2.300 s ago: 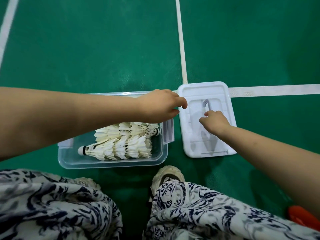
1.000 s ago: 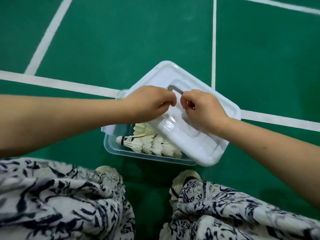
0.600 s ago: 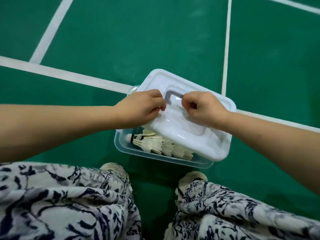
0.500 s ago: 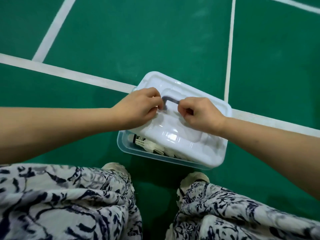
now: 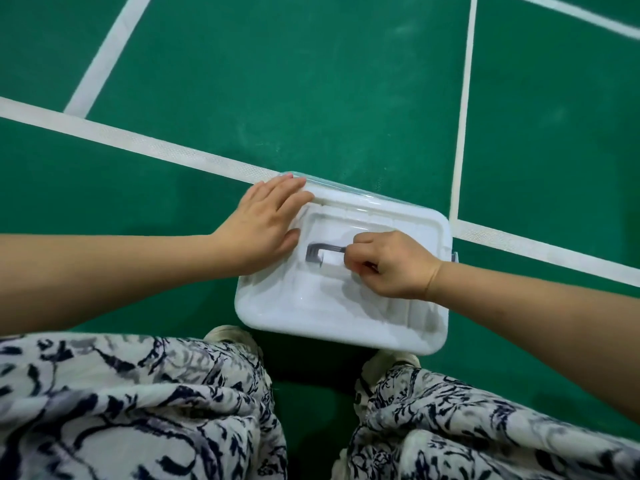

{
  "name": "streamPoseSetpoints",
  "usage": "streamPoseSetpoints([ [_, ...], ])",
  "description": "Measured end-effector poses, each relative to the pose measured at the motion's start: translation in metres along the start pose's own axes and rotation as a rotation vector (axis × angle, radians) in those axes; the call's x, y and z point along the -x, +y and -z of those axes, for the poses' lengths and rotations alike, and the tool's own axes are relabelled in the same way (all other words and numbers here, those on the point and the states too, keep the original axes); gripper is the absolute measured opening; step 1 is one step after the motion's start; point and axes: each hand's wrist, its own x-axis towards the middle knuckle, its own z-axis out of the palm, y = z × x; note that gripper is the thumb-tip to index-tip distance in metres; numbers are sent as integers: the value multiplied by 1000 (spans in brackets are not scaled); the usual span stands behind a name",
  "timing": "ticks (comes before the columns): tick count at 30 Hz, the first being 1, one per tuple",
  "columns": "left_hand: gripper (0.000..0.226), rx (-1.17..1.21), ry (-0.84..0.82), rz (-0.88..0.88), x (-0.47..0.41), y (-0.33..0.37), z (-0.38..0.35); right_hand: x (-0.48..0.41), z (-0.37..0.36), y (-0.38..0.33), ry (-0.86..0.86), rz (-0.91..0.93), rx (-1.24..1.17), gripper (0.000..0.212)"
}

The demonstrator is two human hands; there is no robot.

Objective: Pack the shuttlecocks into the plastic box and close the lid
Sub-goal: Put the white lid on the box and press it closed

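The white lid (image 5: 332,306) lies over the clear plastic box, whose far rim (image 5: 346,188) still shows beyond the lid's back edge. The shuttlecocks are hidden under the lid. My left hand (image 5: 263,226) lies flat with straight fingers on the lid's far left corner. My right hand (image 5: 391,263) is curled around the grey handle (image 5: 317,252) set in the middle of the lid, pinching its right part.
The box sits on a green court floor with white lines (image 5: 156,147) crossing behind it. My two shoes (image 5: 232,337) and patterned trouser legs (image 5: 138,410) are right in front of the box. A grey latch (image 5: 454,257) sticks out at the box's right side.
The lid has come down from a tilted, skewed position to lie square over the box, covering the shuttlecocks. My left hand let go of the handle and moved flat onto the lid's corner.
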Motion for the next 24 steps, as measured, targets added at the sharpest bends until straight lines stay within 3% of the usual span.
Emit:
streamPoseSetpoints([
  [3,65,6,-12,13,-3,2,1,0,1,2,4,-2,28,18],
  [13,54,-28,-73,30,-27,-4,4,-5,4,15,-20,-56,66,20],
  [20,57,-95,-91,17,-25,-7,0,0,5,22,-72,-95,183,33],
  [24,75,4,-60,200,-14,-13,-3,32,-4,39,40,-181,380,34],
])
